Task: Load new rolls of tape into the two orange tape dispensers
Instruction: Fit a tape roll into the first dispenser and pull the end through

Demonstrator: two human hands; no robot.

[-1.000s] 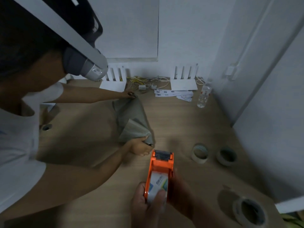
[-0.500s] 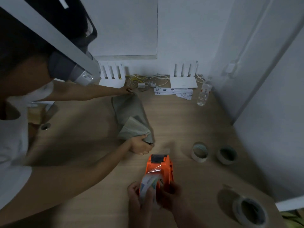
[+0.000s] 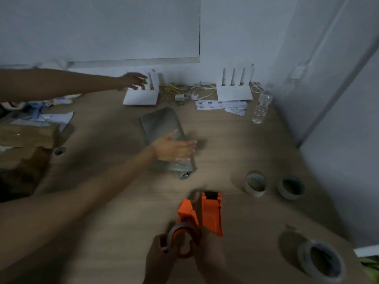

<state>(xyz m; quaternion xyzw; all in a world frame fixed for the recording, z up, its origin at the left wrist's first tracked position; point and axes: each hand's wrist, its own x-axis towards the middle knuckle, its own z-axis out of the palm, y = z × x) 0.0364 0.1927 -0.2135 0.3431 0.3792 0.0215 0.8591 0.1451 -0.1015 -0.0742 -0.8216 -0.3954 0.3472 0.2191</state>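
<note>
One orange tape dispenser (image 3: pixel 212 214) is low in the middle of the view, split open so that its side flap (image 3: pixel 185 212) leans to the left. A grey, nearly spent tape roll (image 3: pixel 174 232) sits around the orange hub at its near end. My left hand (image 3: pixel 161 257) grips that roll and hub from the left. My right hand (image 3: pixel 209 253) holds the dispenser body from the right. Two small tape rolls (image 3: pixel 255 184) (image 3: pixel 290 186) stand on the wooden table (image 3: pixel 235 144) to the right. A bigger roll (image 3: pixel 322 262) lies at the bottom right. No second dispenser is in view.
Another person's hand (image 3: pixel 174 149) lies flat on a grey bag (image 3: pixel 162 124) just beyond the dispenser; their other arm reaches to a white router (image 3: pixel 141 97) at the wall. A second router (image 3: pixel 234 93), cables, papers and a water bottle (image 3: pixel 261 107) stand at the back.
The dispenser has swung open and the roll now shows side-on in my left hand. The other person's head has left the view; one hand flattened on the bag, the other moved toward the router.
</note>
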